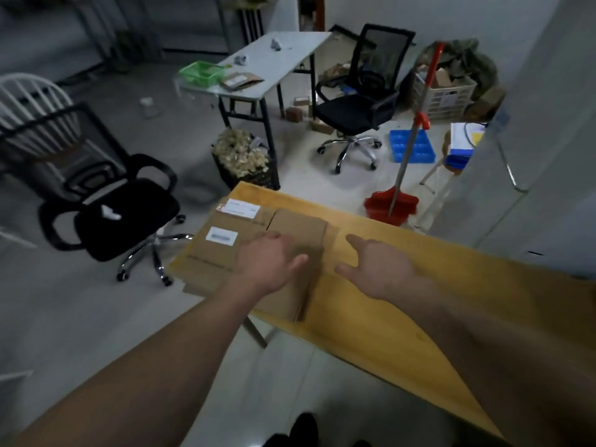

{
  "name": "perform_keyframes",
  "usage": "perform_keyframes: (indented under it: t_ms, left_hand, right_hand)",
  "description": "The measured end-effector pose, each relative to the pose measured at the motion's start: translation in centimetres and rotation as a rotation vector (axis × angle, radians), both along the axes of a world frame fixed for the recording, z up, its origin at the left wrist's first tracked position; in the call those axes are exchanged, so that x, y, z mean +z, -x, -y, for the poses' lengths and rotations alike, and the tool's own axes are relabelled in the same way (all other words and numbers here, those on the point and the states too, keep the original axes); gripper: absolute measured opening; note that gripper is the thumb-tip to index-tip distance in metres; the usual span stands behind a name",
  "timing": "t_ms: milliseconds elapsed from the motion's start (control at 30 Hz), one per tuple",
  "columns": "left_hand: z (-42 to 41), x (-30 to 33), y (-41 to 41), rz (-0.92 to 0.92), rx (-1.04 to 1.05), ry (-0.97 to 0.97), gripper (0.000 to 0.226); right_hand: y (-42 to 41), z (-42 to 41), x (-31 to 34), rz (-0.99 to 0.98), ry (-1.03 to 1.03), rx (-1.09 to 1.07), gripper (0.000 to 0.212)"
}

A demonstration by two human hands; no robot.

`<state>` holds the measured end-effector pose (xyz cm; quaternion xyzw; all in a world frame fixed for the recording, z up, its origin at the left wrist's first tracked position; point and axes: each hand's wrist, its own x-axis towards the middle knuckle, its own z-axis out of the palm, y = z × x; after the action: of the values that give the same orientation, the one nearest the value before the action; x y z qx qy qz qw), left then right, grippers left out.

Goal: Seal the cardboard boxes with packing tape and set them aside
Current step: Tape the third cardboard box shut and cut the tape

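A stack of flattened cardboard boxes (222, 250) lies on the left end of the yellow wooden table (403, 301); two of them carry white labels. My left hand (271, 262) lies flat on top of the stack, fingers stretched over the cardboard. My right hand (377, 269) hovers just to the right of the stack above the bare tabletop, fingers spread and holding nothing. No packing tape shows in this view.
A black office chair (113, 204) stands left of the table, another black chair (358, 104) farther back. A white folding table (274, 59) holds a green basket. A bin of scraps (242, 156), a red dustpan (390, 204) and blue trays (411, 146) sit on the floor.
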<state>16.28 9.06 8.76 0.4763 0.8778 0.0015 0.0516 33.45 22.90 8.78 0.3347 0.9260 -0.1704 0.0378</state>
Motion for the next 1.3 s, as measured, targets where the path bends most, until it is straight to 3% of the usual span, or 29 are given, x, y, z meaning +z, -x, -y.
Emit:
perform_keyframes:
  t_ms: [267,400,667,767,900,1067,1300]
  left_hand:
    - [4.1,-3.9,5.2,0.116,0.135,0.063,0.066]
    - [4.8,-5.6,9.2,0.158,0.153,0.083,0.069]
    - [7.1,-9.4,17.8,0.232,0.201,0.199,0.099]
    - [7.4,-10.3,19.7,0.286,0.217,0.206,0.101]
    - [7.7,-11.0,20.7,0.358,0.252,0.153,0.096]
    - [6.9,-9.5,20.5,0.290,0.286,-0.012,0.073]
    - [1.4,-4.0,19.1,0.262,0.149,-0.180,0.056]
  right_hand:
    - [5.1,2.6,-4.0,0.050,0.112,0.045,0.083]
    - [7.8,3.5,-5.9,0.079,0.193,-0.024,0.081]
    - [11.7,6.1,-9.3,0.113,0.351,-0.198,0.064]
    - [12.6,6.7,-10.1,0.080,0.332,-0.255,0.064]
    - [13.0,7.2,-10.7,0.014,0.295,-0.318,0.055]
    - [12.8,6.6,-10.0,-0.104,0.278,-0.435,0.053]
    - [10.5,2.4,-6.4,-0.416,0.329,-0.669,0.050]
